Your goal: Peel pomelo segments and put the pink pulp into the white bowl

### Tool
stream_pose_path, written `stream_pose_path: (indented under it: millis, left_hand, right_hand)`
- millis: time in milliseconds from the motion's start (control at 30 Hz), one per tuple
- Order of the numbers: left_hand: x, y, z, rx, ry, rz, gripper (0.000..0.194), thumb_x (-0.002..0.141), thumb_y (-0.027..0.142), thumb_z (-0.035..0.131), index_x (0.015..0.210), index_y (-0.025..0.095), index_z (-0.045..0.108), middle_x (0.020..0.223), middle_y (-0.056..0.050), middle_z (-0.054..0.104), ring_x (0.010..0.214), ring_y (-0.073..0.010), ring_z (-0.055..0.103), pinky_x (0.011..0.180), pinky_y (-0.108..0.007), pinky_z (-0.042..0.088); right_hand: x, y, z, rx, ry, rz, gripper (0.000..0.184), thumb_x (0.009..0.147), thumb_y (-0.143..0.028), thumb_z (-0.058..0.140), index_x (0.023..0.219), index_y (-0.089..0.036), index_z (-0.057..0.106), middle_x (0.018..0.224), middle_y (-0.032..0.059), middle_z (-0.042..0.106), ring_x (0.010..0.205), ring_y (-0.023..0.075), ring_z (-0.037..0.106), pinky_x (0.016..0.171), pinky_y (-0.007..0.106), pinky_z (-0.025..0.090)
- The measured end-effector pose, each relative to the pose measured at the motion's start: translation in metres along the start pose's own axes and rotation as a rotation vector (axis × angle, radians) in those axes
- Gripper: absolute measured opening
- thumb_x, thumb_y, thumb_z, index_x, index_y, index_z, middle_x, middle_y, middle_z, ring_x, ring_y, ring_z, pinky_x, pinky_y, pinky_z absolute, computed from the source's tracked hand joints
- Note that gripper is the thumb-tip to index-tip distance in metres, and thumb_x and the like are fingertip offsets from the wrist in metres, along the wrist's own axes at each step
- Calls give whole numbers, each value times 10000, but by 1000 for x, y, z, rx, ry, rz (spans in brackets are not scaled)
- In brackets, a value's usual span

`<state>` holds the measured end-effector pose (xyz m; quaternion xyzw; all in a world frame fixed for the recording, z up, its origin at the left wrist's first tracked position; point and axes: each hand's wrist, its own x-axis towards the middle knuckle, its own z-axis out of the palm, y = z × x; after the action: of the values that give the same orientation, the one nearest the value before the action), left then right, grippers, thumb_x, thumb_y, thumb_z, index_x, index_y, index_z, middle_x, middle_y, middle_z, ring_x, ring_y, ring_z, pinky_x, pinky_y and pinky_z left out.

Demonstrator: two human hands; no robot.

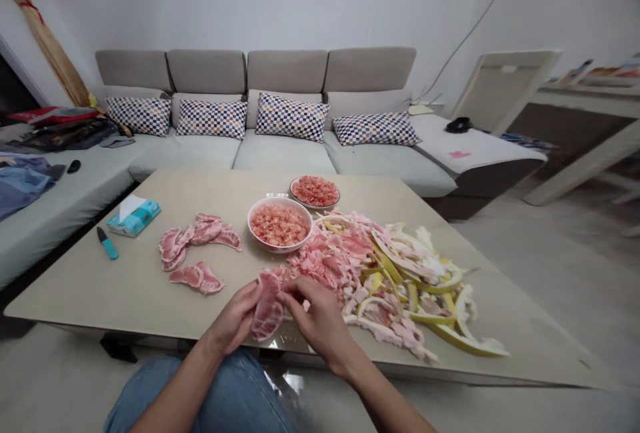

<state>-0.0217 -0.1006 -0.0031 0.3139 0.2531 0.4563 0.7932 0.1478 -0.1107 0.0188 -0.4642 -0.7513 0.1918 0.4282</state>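
Your left hand (pixel 234 321) grasps the citrus segment (pixel 267 309) in its fingers above the near edge of the tabletop (pixel 125 289); your right hand (pixel 323 323) pinches its side. Peeling seems underway; the next pull calls for gentleness.

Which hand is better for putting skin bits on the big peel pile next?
Probably the right hand: it is at the pink segment, on the side nearer the peel pile. The left hand is farther off, holding the segment's other side.
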Motion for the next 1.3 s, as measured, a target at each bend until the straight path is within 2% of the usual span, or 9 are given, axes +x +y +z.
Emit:
stream_pose_path:
  millis: [233, 367, 467, 600, 833, 967, 1100, 1200, 1300]
  left_hand:
    - [-3, 1, 3, -98, -45, -96, 367, 898, 288, 596, 1252, 191, 606, 1040, -102, 703, 949, -239, 667, 862, -398, 514]
    - [-4, 3, 2, -133, -46, -109, 436, 909, 308, 574, 1333, 216, 534, 987, -93, 698, 895, -245, 681, 798, -421, 547]
    - [-4, 4, 2, -99, -19, -92, 457, 908, 294, 575, 1354, 218, 513, 1077, -116, 684, 912, -248, 679, 793, -411, 552]
    - [-4, 1, 2, -43, 8, -94, 400, 909, 291, 575, 1296, 194, 563, 1154, -135, 666, 971, -258, 662, 806, -400, 547]
    - [-2, -4, 1, -40, -21, -80, 345, 906, 262, 585, 1235, 162, 609, 1080, -117, 702, 932, -224, 678, 864, -368, 522]
    - [0, -1, -1, -168, 17, -137, 305, 923, 293, 549, 1191, 168, 626, 989, -101, 721, 841, -220, 694, 783, -387, 552]
    - [4, 3, -5, -307, 60, -188, 320, 959, 344, 467, 1047, 119, 677, 891, -107, 729, 817, -219, 698, 784, -387, 553]
    - [5, 2, -5, -315, 87, -125, 260, 959, 254, 476, 1094, 133, 663, 969, -100, 727, 887, -209, 693, 811, -361, 545]
    - [5, 0, -2, -253, 115, -33, 233, 911, 155, 552, 1120, 161, 655, 1020, -77, 719, 909, -188, 687, 811, -311, 538]
  right_hand:
    - [-1, 7, -15, -16, 33, 69, 256, 926, -276, 515, 691, -195, 577, 641, 19, 611, 594, 161, 573, 553, 258, 444]
    - [-1, 5, -24, 47, 7, 72, 149, 909, -240, 551, 843, -196, 676, 802, 47, 711, 717, 180, 650, 660, 279, 505]
    - [-2, 0, -22, 118, -58, 55, 135, 885, -220, 600, 947, -219, 720, 904, 49, 751, 826, 193, 683, 755, 296, 522]
    - [-4, -3, -11, 89, -57, 35, 142, 877, -198, 598, 893, -212, 739, 814, 45, 753, 739, 182, 676, 692, 282, 508]
    - [-2, -5, -6, -84, -1, 46, 157, 817, -166, 575, 686, -184, 661, 610, 12, 632, 572, 150, 571, 561, 253, 421]
    - [4, 4, -26, -67, 97, 68, 154, 845, -189, 539, 761, -190, 668, 709, 29, 683, 628, 154, 615, 610, 248, 464]
    - [5, 27, -57, -323, 209, 53, 210, 895, -274, 510, 899, -192, 702, 860, 71, 730, 749, 194, 661, 684, 281, 471]
    - [0, 45, -77, -626, 220, 114, 418, 927, -411, 484, 607, -195, 644, 589, 54, 638, 566, 190, 591, 581, 290, 409]
    - [-9, 58, -90, -722, 263, 54, 357, 949, -394, 439, 877, -161, 701, 821, 114, 697, 717, 230, 621, 660, 319, 439]
